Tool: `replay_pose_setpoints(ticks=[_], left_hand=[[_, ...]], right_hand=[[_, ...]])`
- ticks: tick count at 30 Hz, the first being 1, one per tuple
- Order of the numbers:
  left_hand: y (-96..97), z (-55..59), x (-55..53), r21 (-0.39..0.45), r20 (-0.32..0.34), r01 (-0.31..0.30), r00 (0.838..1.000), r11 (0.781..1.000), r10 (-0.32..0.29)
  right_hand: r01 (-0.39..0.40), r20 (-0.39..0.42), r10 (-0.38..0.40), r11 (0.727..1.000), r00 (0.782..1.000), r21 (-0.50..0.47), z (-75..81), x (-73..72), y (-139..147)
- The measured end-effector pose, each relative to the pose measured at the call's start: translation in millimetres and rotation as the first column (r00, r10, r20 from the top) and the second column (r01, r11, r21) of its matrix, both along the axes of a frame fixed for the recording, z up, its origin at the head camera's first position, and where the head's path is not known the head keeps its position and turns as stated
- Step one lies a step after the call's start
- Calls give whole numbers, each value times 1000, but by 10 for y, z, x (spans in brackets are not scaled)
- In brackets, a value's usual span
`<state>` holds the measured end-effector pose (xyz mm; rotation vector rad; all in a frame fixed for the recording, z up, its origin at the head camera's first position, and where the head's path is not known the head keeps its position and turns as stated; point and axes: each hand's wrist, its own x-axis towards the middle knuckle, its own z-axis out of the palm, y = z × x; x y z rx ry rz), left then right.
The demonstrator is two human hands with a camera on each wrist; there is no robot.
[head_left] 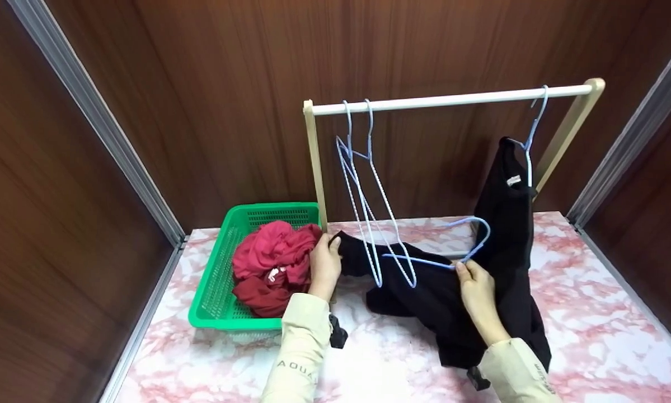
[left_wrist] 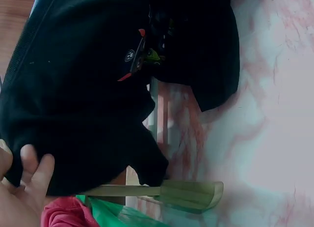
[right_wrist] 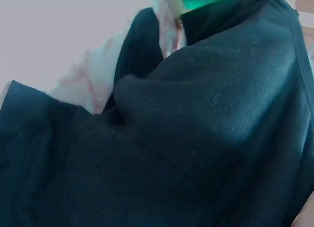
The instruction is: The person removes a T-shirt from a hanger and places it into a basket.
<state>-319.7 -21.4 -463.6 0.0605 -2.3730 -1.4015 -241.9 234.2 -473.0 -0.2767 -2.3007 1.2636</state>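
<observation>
My left hand [head_left: 325,266] pinches one edge of a black garment [head_left: 411,291] and holds it stretched out to the left. In the left wrist view, the fingers [left_wrist: 41,175] grip the cloth, which bears a small printed graphic [left_wrist: 140,57]. My right hand [head_left: 478,294] grips a light blue wire hanger [head_left: 425,261] just below its hook. One arm of that hanger reaches left along the garment's upper edge; its other side is hidden. Black cloth [right_wrist: 211,109] fills most of the right wrist view, with only a bit of the right hand at the corner.
A clothes rack [head_left: 453,101] stands behind. Two bare wire hangers [head_left: 388,201] hang at its left, in front of the garment. Another black garment [head_left: 497,224] hangs at its right. The green basket [head_left: 206,296] holds red clothes [head_left: 279,252]. Wood panels [head_left: 229,112] enclose the marbled table [head_left: 380,358].
</observation>
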Motion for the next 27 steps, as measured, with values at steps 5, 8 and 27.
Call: replay_pose_setpoints(ticks=[5,8,27], left_hand=[[4,-26,13,4,32,-25,999,1000,24],[11,-48,37,-45,48,-34,998,998,36],[351,-189,303,-396,-127,42,987,917,-100]], right_hand=[[33,42,-31,998,999,-45,26,-10,13],[55,41,-53,997,998,-60,31,-18,-6],[195,37,-191,962,981,-189,58,-92,-185]])
